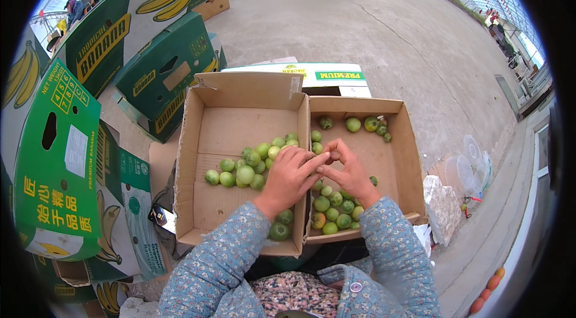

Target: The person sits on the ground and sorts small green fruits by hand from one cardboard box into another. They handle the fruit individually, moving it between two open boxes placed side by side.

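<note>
Two open cardboard boxes stand side by side before me. My left hand [292,177] reaches over the right part of the left box [240,126], above a cluster of green tomatoes [245,174]. Its fingertips meet those of my right hand [350,171] above the wall between the boxes. Whether something small is pinched between the fingers cannot be told. The right box [409,151] holds a group of green tomatoes [335,199] near me, one of them partly orange [318,220], and several more along its far side. Two darker green tomatoes [280,231] lie in the left box's near right corner.
Green banana cartons [85,151] stand stacked at the left. A white and green carton [333,73] lies beyond the boxes. To the right are a pale rock [440,210], clear plastic tubs [463,174] and pruning shears with red handles [468,204]. Several reddish tomatoes [485,294] lie at lower right.
</note>
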`<act>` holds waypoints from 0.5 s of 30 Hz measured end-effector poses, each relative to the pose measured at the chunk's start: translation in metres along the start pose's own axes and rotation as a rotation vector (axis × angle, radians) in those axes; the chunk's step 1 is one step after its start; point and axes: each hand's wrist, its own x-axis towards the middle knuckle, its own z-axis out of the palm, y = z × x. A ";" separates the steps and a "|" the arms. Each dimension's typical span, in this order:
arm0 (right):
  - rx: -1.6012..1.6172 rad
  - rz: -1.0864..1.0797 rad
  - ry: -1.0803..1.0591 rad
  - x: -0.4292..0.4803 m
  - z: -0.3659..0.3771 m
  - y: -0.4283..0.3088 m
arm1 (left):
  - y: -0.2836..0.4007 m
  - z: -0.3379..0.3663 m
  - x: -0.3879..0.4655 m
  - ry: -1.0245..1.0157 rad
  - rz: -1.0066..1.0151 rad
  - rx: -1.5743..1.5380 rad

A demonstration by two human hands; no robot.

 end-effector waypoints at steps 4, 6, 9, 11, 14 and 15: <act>-0.320 0.262 -0.174 -0.003 -0.032 0.005 | -0.010 -0.001 -0.007 0.065 -0.222 0.097; -0.756 0.438 -0.361 -0.014 -0.046 0.007 | -0.019 -0.002 -0.007 0.114 -0.351 0.140; -1.016 0.550 -0.670 -0.022 -0.044 0.013 | -0.021 -0.001 -0.007 0.118 -0.313 0.247; -1.089 0.517 -0.669 -0.019 -0.039 0.015 | -0.018 -0.001 -0.006 0.102 -0.291 0.206; -1.048 0.519 -0.381 -0.010 -0.034 0.010 | -0.011 -0.006 -0.003 0.108 -0.252 0.108; -1.034 0.537 -0.228 -0.007 -0.034 0.006 | -0.008 -0.007 -0.002 0.122 -0.240 0.074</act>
